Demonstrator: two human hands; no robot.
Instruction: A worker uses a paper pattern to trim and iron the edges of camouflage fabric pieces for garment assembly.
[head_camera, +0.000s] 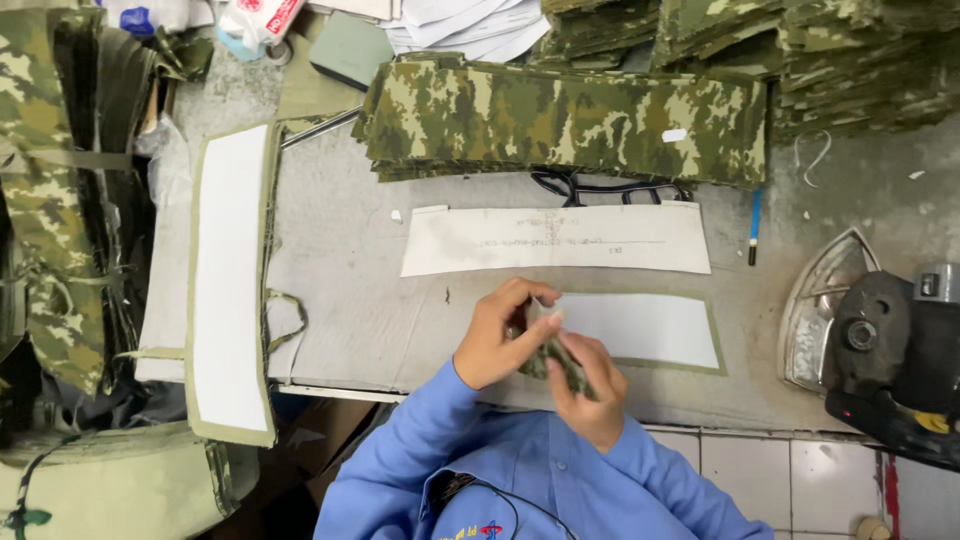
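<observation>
Camouflage fabric strip (557, 362) is pinched between the closed fingers of the left hand (497, 337) and right hand (590, 388), a white-faced panel (645, 330) lying just beyond them.

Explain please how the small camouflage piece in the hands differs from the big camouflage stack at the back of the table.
The small camouflage piece is one crumpled scrap, pinched between the left hand and the right hand; the camouflage stack is many long strips lying flat and untouched on the table. The piece is short and held above the table's near edge; the stack stretches wide at the far side. Both share the same green and tan pattern.
</observation>
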